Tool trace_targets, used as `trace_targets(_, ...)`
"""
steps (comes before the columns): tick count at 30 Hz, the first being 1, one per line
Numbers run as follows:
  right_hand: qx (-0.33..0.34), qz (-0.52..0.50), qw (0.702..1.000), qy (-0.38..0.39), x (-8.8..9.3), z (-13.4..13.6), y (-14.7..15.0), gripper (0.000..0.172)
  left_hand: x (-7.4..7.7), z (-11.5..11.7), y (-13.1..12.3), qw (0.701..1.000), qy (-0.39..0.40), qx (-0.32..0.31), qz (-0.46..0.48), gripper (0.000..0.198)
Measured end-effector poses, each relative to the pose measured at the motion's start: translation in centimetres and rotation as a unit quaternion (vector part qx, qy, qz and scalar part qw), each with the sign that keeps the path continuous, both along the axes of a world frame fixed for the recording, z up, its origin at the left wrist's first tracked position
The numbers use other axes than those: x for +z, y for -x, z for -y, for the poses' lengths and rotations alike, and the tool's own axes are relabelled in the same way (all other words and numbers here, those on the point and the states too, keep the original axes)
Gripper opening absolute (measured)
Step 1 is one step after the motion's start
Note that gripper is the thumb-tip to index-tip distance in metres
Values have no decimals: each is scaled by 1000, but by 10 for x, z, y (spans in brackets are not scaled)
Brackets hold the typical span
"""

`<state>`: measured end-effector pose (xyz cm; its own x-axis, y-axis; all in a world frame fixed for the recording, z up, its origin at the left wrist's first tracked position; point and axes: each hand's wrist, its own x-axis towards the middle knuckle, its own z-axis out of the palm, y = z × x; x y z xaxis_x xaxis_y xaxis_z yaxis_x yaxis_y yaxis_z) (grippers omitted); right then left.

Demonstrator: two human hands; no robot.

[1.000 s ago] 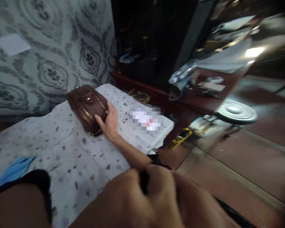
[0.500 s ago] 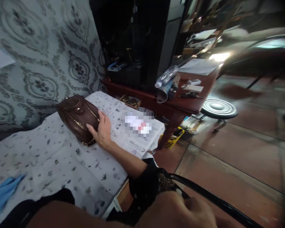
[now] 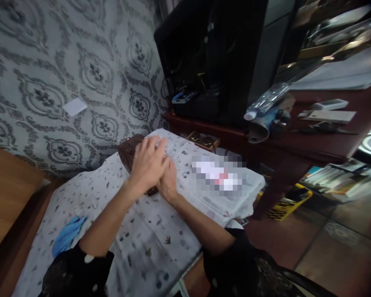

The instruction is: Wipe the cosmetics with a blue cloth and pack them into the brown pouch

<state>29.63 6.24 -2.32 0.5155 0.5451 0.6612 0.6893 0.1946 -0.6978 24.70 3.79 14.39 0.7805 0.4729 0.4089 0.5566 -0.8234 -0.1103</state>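
A brown leather handbag (image 3: 127, 149) with gold zips rests on the patterned white cloth (image 3: 111, 210), against the wall side. My left hand (image 3: 148, 165) is over the bag's front, its fingers stretched out and slightly blurred, and it hides most of the bag. Close beside it, partly behind it, my right hand (image 3: 168, 181) is at the bag's right side. The right fingers are mostly hidden by the left hand, so their grip does not show. Whether the left fingers touch the bag is unclear.
A blue cloth (image 3: 68, 236) lies at the left. A pixelated item (image 3: 218, 175) is on the right of the cloth. Beyond stands a dark wooden table (image 3: 315, 144) with a television (image 3: 210, 66) and a plastic bottle (image 3: 267, 101). A yellow crate (image 3: 289, 204) sits below.
My left hand has come up from the lower right to the bag, in front of my right hand. The view has swung left, so the bag appears further right.
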Motion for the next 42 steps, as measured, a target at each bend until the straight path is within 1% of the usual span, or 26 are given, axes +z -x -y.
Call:
trace_targets(2,1,-18,1000,-7,2,1,0,71,-2,-48,9,997,-31,73,4,45)
trace_targets(3,1,-27,1000,-8,3,2,0,71,-3,-70,13,994,-30,109,5,47)
trace_targets(5,3,-38,999,-6,4,3,0,71,-2,-105,23,989,23,147,3,40)
trace_targets(6,2,-39,999,-5,5,4,-1,72,-2,-118,27,988,50,146,10,36)
trace_targets(8,0,-37,999,-5,5,4,-1,72,-1,-139,33,986,65,139,59,32)
trace_targets(11,-7,-37,999,-12,5,3,0,70,-1,-158,33,978,97,105,154,27)
trace_targets(13,-10,-38,999,-17,5,3,0,69,-2,-167,30,961,158,89,210,22)
trace_targets(15,-9,-35,999,-23,5,3,0,68,-4,-173,26,937,217,92,256,21)
trace_targets(17,-7,-33,999,-29,5,3,0,69,-7,-177,22,919,245,104,290,26)
trace_targets(21,-7,-30,999,-27,5,3,1,68,-13,-181,17,901,254,120,331,29)
trace_targets(26,0,-10,1000,2,4,4,1,54,-16,-179,13,876,275,127,374,26)
trace_targets(29,-1,-8,1000,-4,2,4,-1,52,-16,-174,10,863,297,124,389,23)
trace_targets(36,10,-19,1000,-15,3,2,-2,50,-20,-157,9,846,338,101,400,21)
trace_targets(40,13,-18,1000,-17,5,4,-3,50,-21,-150,11,845,344,88,401,22)
trace_targets(42,17,-16,1000,-14,6,5,-4,51,-20,-146,13,851,339,83,393,24)
